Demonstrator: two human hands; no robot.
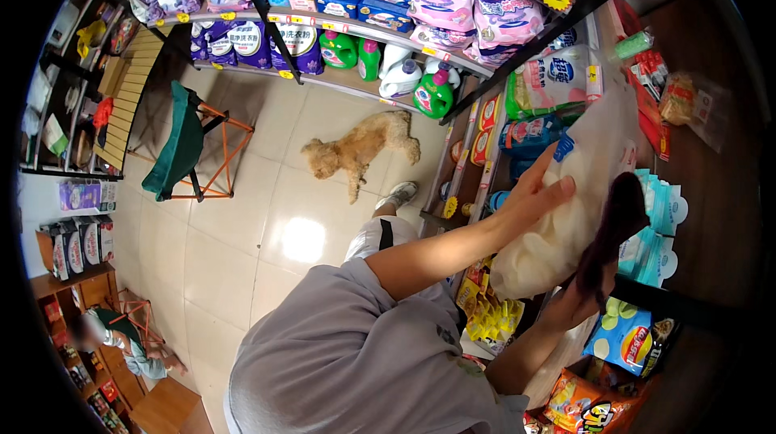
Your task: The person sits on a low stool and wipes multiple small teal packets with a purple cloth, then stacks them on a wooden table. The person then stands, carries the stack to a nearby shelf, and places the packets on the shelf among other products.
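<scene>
A clear plastic bag point(539, 252) of pale, rounded pieces is held up in front of the shelves at the right. My left hand point(542, 191) grips its upper left side, the thumb pressed on the plastic. Lower down on the right, my right hand point(582, 300) is at the bag with a dark maroon cloth point(615, 216) over it or in it; the cloth hides most of the fingers. Behind the bag, turquoise packets point(661, 222) lie on a dark shelf top point(709, 191).
Shelves hold detergent bottles point(433, 94), washing powder bags point(248, 43) and snack bags point(624, 337). A curly-haired dog point(364, 143) lies on the tiled floor near my foot. A green folding stool point(182, 137) stands beyond. Another person point(133, 343) sits at the lower left.
</scene>
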